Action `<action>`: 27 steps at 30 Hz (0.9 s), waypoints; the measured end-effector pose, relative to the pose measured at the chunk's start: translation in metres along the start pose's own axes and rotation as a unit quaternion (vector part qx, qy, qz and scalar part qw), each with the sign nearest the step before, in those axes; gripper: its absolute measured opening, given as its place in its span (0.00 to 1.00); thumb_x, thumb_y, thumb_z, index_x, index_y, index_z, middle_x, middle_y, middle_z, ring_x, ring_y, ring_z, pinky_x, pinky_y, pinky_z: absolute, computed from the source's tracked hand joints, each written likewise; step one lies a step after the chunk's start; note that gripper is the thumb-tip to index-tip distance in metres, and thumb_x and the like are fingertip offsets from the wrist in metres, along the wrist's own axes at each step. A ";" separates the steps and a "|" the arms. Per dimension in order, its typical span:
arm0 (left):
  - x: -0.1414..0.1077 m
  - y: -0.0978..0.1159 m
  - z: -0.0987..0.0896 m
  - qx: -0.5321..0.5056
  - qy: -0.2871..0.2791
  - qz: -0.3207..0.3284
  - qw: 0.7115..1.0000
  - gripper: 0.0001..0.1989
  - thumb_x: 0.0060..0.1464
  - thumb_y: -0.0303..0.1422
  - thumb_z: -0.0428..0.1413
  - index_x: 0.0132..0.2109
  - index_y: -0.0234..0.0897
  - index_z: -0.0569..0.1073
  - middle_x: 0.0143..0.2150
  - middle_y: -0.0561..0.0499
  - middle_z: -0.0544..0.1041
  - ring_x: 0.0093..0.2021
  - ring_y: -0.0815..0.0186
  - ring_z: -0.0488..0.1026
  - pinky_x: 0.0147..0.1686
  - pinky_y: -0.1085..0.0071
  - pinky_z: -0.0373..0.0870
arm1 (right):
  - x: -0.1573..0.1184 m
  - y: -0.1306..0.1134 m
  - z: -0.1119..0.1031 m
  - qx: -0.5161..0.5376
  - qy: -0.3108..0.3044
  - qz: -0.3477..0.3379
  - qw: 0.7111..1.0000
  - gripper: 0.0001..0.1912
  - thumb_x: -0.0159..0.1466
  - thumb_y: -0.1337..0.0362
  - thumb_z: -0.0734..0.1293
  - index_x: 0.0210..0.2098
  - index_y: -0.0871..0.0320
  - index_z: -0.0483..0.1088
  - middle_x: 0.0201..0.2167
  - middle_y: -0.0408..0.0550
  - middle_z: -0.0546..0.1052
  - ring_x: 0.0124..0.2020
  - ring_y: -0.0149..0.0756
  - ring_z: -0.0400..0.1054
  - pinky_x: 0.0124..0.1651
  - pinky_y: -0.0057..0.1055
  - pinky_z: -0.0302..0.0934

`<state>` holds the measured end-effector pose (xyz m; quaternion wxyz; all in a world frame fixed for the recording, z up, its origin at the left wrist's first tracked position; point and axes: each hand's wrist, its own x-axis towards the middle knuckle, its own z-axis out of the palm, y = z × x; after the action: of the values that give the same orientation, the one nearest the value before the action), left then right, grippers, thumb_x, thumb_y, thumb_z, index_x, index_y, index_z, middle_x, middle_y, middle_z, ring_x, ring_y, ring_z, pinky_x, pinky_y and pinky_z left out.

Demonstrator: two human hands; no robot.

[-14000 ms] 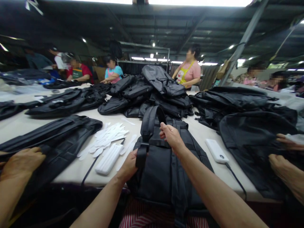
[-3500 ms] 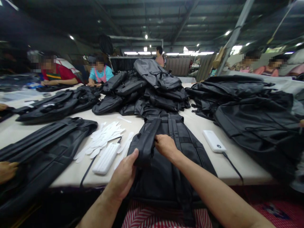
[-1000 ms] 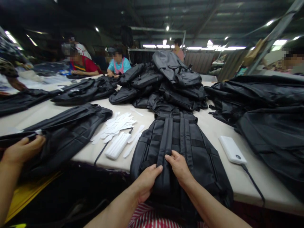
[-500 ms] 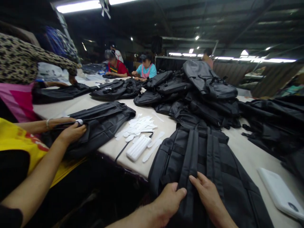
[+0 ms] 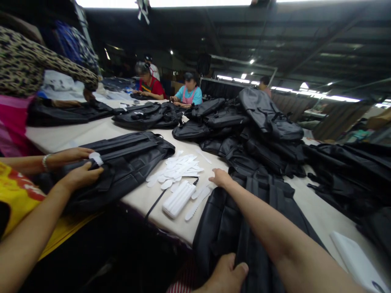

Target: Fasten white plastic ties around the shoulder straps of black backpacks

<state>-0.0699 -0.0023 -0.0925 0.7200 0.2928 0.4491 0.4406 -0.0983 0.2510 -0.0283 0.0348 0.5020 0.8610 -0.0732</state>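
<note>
A black backpack [image 5: 221,211] lies in front of me with its shoulder straps facing up. My left hand [image 5: 229,272] grips one shoulder strap [image 5: 249,244] near the lower end, thumb on top. Stretched across the bag, my right hand [image 5: 221,178] hovers by its far left edge, fingers apart and holding nothing that I can see. Left of that hand lies a loose heap of white paper-like strips [image 5: 180,166] with rounded ends. Two more strips [image 5: 197,203] with notched edges rest beside a white ribbed block [image 5: 179,198] that has a black cord.
At left a co-worker's hands [image 5: 82,173] hold a white piece on another black backpack [image 5: 137,158]. Black backpacks [image 5: 262,114] are piled at the back, with more black bags [image 5: 351,171] at right. A white phone-like device [image 5: 356,258] lies near the right edge of the table [image 5: 311,195].
My right hand has let go of the strap and moved forward and left, toward the white strips. My left hand stays on the strap, slightly lower in view.
</note>
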 end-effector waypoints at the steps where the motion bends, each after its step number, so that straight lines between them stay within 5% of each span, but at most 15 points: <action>1: 0.004 -0.006 -0.004 0.007 -0.001 0.005 1.000 0.10 0.45 0.39 0.57 0.30 0.35 0.72 0.24 0.52 0.73 0.26 0.66 0.67 0.27 0.72 0.62 | 0.009 -0.005 0.008 -0.007 -0.015 -0.014 1.000 0.27 0.56 0.62 0.64 0.55 0.62 0.62 0.54 0.58 0.66 0.50 0.42 0.63 0.47 0.31 0.56; 8: 0.017 -0.026 -0.021 0.015 -0.018 0.012 1.000 0.13 0.44 0.42 0.58 0.33 0.36 0.74 0.29 0.51 0.75 0.33 0.62 0.69 0.33 0.69 0.64 | 0.026 -0.009 0.029 -0.065 -0.061 -0.061 0.994 0.18 0.55 0.69 0.64 0.46 0.56 0.70 0.48 0.56 0.69 0.49 0.45 0.62 0.46 0.36 0.57; 15: 0.011 -0.013 -0.011 -0.004 -0.014 -0.003 1.000 0.16 0.45 0.41 0.57 0.39 0.34 0.74 0.32 0.49 0.77 0.37 0.59 0.72 0.37 0.68 0.66 | -0.003 0.012 -0.019 -0.079 0.024 -0.022 0.996 0.12 0.59 0.68 0.58 0.36 0.59 0.73 0.39 0.55 0.73 0.42 0.42 0.65 0.41 0.33 0.57; 18: 0.000 0.002 -0.007 -0.026 -0.034 -0.004 0.999 0.15 0.49 0.39 0.55 0.40 0.32 0.73 0.35 0.47 0.78 0.39 0.59 0.73 0.40 0.66 0.67 | -0.055 0.042 -0.048 -0.074 0.102 0.015 0.992 0.15 0.63 0.65 0.54 0.41 0.59 0.70 0.41 0.54 0.71 0.43 0.40 0.64 0.43 0.33 0.56; 21: -0.009 0.016 -0.005 -0.048 -0.047 -0.010 0.998 0.16 0.51 0.37 0.54 0.44 0.31 0.72 0.40 0.45 0.78 0.42 0.60 0.73 0.46 0.65 0.66 | -0.134 0.081 -0.051 -0.054 0.271 0.000 0.961 0.14 0.65 0.64 0.54 0.41 0.59 0.69 0.39 0.53 0.71 0.44 0.39 0.62 0.47 0.34 0.54; 24: -0.010 0.021 -0.006 -0.044 -0.060 -0.031 0.997 0.17 0.52 0.37 0.54 0.46 0.32 0.72 0.44 0.45 0.77 0.46 0.60 0.72 0.49 0.65 0.65 | -0.215 0.120 -0.020 -0.051 0.317 -0.064 0.945 0.11 0.63 0.68 0.57 0.39 0.56 0.70 0.39 0.50 0.72 0.44 0.37 0.62 0.49 0.34 0.54; 27: -0.005 0.019 -0.008 -0.027 -0.058 -0.053 0.997 0.18 0.51 0.38 0.55 0.48 0.34 0.71 0.46 0.46 0.76 0.49 0.60 0.71 0.50 0.65 0.64 | -0.276 0.151 0.022 -0.081 0.276 0.006 0.958 0.13 0.61 0.71 0.58 0.40 0.53 0.71 0.48 0.50 0.70 0.51 0.39 0.59 0.51 0.37 0.53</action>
<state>-0.0849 0.0015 -0.0780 0.7746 0.2741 0.4095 0.3964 0.1688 0.0829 -0.0273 -0.1631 0.5031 0.8373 0.1383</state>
